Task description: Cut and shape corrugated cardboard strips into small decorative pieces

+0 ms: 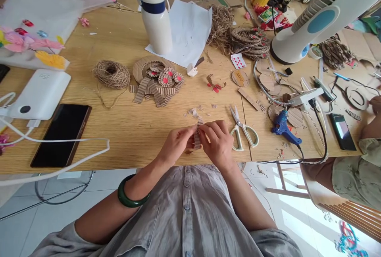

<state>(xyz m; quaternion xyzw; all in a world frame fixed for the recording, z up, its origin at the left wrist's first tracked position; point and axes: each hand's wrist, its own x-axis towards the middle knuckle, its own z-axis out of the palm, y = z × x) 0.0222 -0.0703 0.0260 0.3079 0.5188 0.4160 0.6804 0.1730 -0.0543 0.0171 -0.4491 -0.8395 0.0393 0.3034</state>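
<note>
Between my two hands is a narrow corrugated cardboard strip, pinched near its upper part. My left hand grips it from the left with thumb and fingers closed. From the other side my right hand pinches the same strip, its fingers curled. White-handled scissors lie with parted blades just right of my right hand. Small paper scraps are scattered beyond my fingertips. Farther off, a cardboard wreath carries rolled corrugated flowers with red centres and loose strips.
A twine ball, white bottle, dark phone and white power bank stand or lie leftward. Rightward are a blue glue gun, cables, a power strip and a white fan. Another person's arm rests at the right edge.
</note>
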